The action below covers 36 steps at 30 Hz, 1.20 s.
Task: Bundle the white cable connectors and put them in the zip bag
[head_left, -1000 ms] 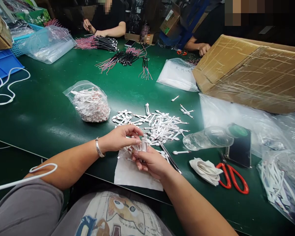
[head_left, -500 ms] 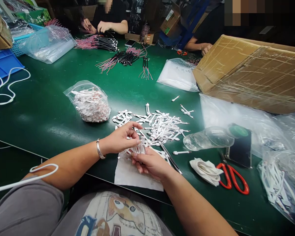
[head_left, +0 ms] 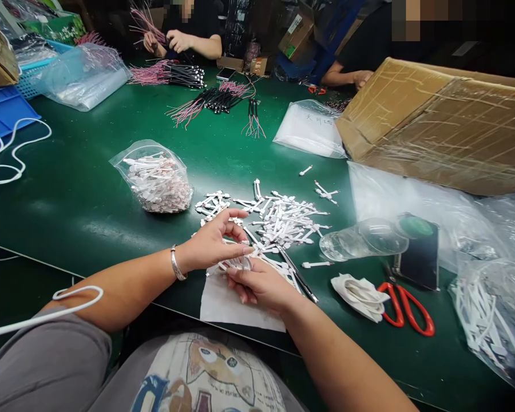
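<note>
My right hand (head_left: 261, 284) is closed round a bunch of short white cables (head_left: 239, 262) above a white sheet (head_left: 240, 312) at the table edge. Over the same bunch, my left hand (head_left: 218, 240) has its thumb and fingers curled at the cable ends; whether it pinches one is hidden. A loose pile of white cables (head_left: 283, 220) lies just beyond my hands. Tweezers (head_left: 298, 274) rest at the pile's near right side. Farther left stands a clear bag filled with similar cables (head_left: 158, 180).
Right of my hands are a plastic bottle (head_left: 363, 240), a white cloth-like bundle (head_left: 358, 294), red-handled scissors (head_left: 405, 309), a dark phone-like object (head_left: 420, 257) and a cardboard box (head_left: 429, 126). Two people work across the green table (head_left: 90, 171), near black and pink wires (head_left: 223, 98).
My left hand's thumb has shifted slightly right over the bunch; my right hand has barely moved. Across the table, a person now holds up pink wires.
</note>
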Each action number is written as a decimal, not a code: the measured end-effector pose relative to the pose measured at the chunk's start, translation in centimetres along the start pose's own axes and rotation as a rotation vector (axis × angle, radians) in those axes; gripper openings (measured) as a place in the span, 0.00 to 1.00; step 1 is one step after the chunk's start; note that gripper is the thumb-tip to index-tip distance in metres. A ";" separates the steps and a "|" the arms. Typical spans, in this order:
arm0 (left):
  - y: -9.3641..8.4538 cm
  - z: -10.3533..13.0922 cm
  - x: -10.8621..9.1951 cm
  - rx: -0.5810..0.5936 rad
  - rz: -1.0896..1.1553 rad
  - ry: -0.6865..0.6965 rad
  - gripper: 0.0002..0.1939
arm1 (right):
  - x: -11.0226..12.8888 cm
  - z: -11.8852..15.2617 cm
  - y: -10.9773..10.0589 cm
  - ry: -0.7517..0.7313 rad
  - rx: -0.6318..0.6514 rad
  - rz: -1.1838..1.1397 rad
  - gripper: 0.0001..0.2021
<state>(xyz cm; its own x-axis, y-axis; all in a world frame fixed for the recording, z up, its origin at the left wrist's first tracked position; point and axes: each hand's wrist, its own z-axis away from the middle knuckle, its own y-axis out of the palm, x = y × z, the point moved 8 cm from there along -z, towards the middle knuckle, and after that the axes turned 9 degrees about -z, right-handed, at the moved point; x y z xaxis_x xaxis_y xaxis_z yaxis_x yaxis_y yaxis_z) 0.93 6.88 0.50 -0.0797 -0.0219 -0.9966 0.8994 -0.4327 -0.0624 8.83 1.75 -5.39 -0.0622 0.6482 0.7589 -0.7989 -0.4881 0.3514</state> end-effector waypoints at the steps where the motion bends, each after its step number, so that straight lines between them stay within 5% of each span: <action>1: 0.0 0.0 -0.1 -0.013 -0.010 0.003 0.30 | 0.0 0.0 0.0 -0.002 0.003 0.011 0.14; 10: -0.9 -0.1 -0.6 -0.067 -0.045 0.003 0.22 | -0.3 0.2 0.2 0.040 0.055 0.006 0.13; 17: -0.9 0.0 -1.5 0.058 -0.233 0.056 0.18 | -0.8 0.8 1.2 0.105 0.171 0.064 0.13; 23: -3.0 -0.7 -0.7 -0.179 0.127 -0.019 0.24 | 0.7 0.9 1.3 0.019 0.173 -0.215 0.12; 30: 1.3 0.3 1.8 0.090 0.411 -0.269 0.33 | 2.7 0.7 0.4 -0.164 0.120 -0.389 0.09; 36: 3.7 1.3 2.8 0.269 0.373 -0.318 0.31 | 0.9 0.4 0.9 -0.041 0.105 -0.274 0.11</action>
<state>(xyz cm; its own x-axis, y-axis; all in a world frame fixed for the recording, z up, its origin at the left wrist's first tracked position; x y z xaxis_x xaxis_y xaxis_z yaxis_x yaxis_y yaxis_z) 3.52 4.03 -2.40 0.0591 -0.4706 -0.8804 0.7531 -0.5578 0.3487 8.32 1.64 -4.16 0.1728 0.7413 0.6485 -0.7160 -0.3576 0.5996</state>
